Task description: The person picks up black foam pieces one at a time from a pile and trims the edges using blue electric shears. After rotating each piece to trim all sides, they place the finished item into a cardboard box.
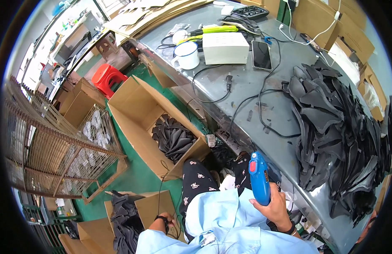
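Head view: blue tool point(259, 182) in our right hand point(275, 207), with slips and snags to watch

Taking twelve o'clock as the top of the picture, we find our right hand at four o'clock, wrapped around the blue tool's body. Its tip points toward eleven from that hand, just beside the edge of the tabletop point(251, 84) and close to our legs point(200, 180). Our left hand point(169, 220) is low, between six and seven, near a thin cable point(159, 186) and a smaller carton point(156, 211); whether it is clenched on anything, we cannot tell.

At three o'clock lies a heap of black pieces point(335, 131); more sit inside the large carton point(132, 99) toward nine.

We judge the red button point(252, 166) on the tool a weak point: an unintended press could start it near our legs, and a loose grip could drop it onto them. Should our left hand hook the thin cable, whatever it feeds could be tugged. A black cord point(260, 101) runs between the phone point(262, 56) and the heap, so a piece dragged carelessly could catch it. The heap is uneven near the edge; pulling from underneath might send pieces sliding off.
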`<state>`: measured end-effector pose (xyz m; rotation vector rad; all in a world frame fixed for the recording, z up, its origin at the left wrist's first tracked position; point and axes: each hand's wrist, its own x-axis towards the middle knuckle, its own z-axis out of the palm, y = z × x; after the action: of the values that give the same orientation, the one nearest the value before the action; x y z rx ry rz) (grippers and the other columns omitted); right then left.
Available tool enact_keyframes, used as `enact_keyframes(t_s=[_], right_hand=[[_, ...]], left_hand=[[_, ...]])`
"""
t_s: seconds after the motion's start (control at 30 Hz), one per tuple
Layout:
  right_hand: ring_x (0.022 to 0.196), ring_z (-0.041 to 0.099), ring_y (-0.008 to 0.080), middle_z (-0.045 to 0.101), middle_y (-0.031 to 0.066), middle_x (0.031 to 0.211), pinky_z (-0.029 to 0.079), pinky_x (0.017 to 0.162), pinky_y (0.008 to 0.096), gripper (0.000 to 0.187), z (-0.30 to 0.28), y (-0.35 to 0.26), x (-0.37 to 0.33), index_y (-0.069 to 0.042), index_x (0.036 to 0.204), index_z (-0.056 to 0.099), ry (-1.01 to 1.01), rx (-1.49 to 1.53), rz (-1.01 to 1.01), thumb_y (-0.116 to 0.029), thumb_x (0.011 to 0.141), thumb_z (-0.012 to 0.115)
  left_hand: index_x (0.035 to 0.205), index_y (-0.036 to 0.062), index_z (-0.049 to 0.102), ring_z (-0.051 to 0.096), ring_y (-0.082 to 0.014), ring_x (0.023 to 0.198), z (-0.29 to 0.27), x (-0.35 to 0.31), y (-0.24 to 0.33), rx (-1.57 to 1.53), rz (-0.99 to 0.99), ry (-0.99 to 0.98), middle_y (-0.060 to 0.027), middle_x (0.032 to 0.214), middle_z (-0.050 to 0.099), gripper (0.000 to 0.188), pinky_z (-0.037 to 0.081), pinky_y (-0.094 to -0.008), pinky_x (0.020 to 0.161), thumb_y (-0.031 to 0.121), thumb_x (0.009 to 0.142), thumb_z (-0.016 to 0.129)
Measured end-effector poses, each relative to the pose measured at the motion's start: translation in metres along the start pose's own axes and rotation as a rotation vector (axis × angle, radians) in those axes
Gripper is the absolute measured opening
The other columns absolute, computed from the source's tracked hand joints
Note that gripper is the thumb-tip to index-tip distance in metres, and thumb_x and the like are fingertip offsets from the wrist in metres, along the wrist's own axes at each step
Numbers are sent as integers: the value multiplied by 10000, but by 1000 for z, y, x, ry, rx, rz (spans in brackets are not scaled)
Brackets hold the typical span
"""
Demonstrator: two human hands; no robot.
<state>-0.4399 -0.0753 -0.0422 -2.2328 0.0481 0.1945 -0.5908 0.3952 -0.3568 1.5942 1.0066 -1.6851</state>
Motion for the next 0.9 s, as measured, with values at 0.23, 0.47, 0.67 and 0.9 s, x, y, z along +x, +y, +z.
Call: enact_keyframes(t_s=[0.23, 0.47, 0.67, 0.9], right_hand=[[633, 639, 310, 623, 166, 766, 495, 598, 368, 599, 5, -7, 6, -8, 1062, 481, -14, -37, -14, -263, 633, 812], [643, 637, 298, 619, 165, 770, 487, 599, 354, 560, 11, -22, 13, 1, 1032, 495, -58, -41, 0, -249, 638, 805], [651, 636, 254, 621, 149, 769, 486, 607, 338, 546, 27, -52, 17, 2, 1018, 501, -125, -9, -23, -237, 633, 805], [671, 638, 227, 625, 136, 776, 485, 627, 322, 526, 27, -39, 25, 6, 1006, 505, -105, -62, 20, -222, 639, 804]], left_hand=[[784, 0, 666, 648, -299, 656, 33, 6, -10, 391, 281, 293, -195, 745, 653, 271, 534, -362, 620, 219, 860, 526], [1048, -5, 530, 527, -415, 963, 8, -84, 132, 21, 1037, 1564, -232, 1084, 530, 331, 442, -447, 786, 162, 784, 641], [1324, -9, 221, 553, -330, 1021, -73, -12, 158, -888, 191, 1372, -255, 1202, 447, 928, 475, -480, 762, 291, 661, 799], [833, 84, 616, 313, -35, 453, -34, -70, 133, -1297, 818, 632, 78, 553, 367, 241, 234, -209, 411, 318, 878, 584]])
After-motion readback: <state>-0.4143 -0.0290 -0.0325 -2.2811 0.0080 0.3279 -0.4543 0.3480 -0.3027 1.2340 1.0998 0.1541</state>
